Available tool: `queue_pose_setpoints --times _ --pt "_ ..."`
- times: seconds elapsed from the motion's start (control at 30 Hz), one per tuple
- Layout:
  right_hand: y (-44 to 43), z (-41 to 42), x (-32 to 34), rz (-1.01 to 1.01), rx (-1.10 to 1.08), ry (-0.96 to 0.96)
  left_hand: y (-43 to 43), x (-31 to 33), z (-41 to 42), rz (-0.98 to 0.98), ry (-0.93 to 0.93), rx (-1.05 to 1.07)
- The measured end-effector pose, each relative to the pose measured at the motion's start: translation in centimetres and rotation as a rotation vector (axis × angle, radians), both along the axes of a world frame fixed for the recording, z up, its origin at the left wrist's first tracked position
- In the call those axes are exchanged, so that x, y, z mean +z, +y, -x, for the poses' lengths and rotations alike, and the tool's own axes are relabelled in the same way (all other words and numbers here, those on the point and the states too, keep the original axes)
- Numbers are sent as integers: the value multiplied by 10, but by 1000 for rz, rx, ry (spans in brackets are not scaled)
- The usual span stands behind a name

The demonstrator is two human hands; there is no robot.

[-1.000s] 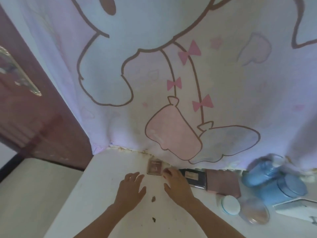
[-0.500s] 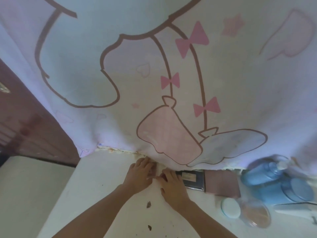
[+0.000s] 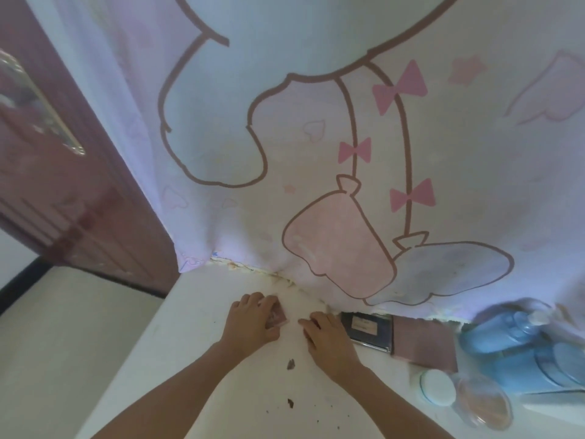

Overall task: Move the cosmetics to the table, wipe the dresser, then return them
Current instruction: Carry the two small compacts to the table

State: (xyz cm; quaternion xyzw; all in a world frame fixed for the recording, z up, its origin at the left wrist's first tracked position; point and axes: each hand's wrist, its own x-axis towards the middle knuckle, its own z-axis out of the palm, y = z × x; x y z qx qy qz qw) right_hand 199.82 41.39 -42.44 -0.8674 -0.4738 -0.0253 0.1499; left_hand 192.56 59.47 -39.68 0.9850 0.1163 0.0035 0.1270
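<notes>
Left grip (image 3: 253, 323) is pinching the pink palette (image 3: 278, 315) at its one o'clock (right grip (image 3: 329, 339) lying spread). Lifting it level is seeming wisest.

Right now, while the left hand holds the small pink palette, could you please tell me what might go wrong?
The left hand holds the small pink palette tilted, in what looks like a fingertip grip; it might slip.
The curtain hem lies on the dresser just behind; lifting could snag it.
The blue bottles and clear round compact crowd the right side; a sweeping right hand might topple them.
</notes>
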Motion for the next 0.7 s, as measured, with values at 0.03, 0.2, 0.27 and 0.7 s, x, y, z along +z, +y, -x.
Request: queue_pose_setpoints --times 0.03,0.2,0.27,0.7 --pt "4 2 4 -17 16 7 3 4 8 16 -6 33" --pt "40 18 20 -91 129 101 10 27 60 138 0 268" --pt "58 30 21 -145 211 147 12 30 88 163 41 389" --pt "145 156 79 -51 789 166 7 67 296 172 -316 888"
